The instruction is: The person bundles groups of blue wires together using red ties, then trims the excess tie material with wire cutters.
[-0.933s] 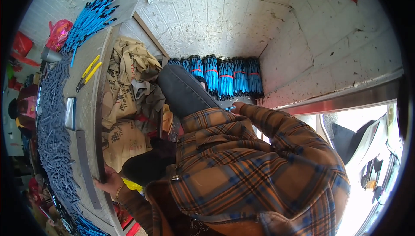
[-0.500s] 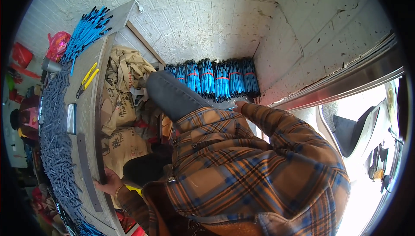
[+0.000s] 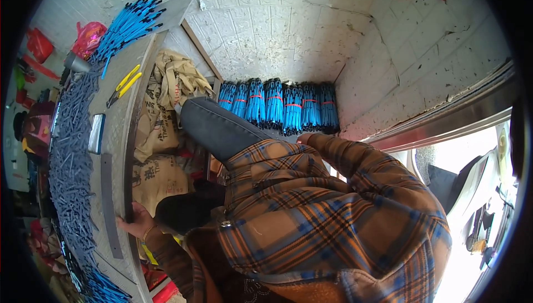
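Note:
My left hand (image 3: pixel 137 222) rests at the front edge of the worktable (image 3: pixel 123 178), its thumb on top and its fingers bent along the edge, holding it. Beside the thumb lies a flat grey strip (image 3: pixel 110 208). Only a small part of my right hand (image 3: pixel 303 138) shows past the plaid sleeve, close to my thigh; its fingers are hidden. Just beyond it, tied bundles of blue rods with black ends (image 3: pixel 292 106) stand in a row against the wall.
On the worktable are a heap of small grey pieces (image 3: pixel 72 158), yellow-handled pliers (image 3: pixel 125 86), a shiny rectangular object (image 3: pixel 96 132) and loose blue rods (image 3: pixel 126 29). Brown paper sacks (image 3: pixel 161 183) fill the space beneath. A doorway with a parked scooter (image 3: pixel 472 192) lies to the right.
The view has turned slightly, so the table and the bundles sit a little differently in it. My left hand stays at the table edge; my right hand remains near my thigh.

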### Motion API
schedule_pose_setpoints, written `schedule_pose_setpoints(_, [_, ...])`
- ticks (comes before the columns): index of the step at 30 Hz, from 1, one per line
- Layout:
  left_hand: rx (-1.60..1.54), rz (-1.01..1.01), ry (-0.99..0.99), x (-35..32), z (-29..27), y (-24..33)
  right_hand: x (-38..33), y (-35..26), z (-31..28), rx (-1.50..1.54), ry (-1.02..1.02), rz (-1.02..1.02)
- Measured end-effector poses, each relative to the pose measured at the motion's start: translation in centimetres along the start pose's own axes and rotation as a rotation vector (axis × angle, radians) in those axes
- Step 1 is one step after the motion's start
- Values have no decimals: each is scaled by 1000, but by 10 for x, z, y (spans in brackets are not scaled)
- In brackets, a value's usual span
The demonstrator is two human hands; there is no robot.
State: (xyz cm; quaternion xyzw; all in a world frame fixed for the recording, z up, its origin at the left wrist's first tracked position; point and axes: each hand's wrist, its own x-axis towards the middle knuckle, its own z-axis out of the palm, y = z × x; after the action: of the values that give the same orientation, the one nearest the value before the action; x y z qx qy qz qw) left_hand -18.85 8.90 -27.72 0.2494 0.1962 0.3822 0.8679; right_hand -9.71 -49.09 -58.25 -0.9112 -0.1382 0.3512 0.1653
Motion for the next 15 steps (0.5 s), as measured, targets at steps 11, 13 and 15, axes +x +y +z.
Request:
schedule_pose_setpoints(11, [-66, -77, 155, 0, 2, -6, 91, 240, 175, 34, 45, 75])
schedule_pose_setpoints(13, [-59, -64, 147, 1, 4, -2, 83, 230, 170, 51, 49, 90])
schedule_pose_setpoints(15, [-62, -71, 140, 3, 7, -11, 59, 229, 160, 59, 64, 132])
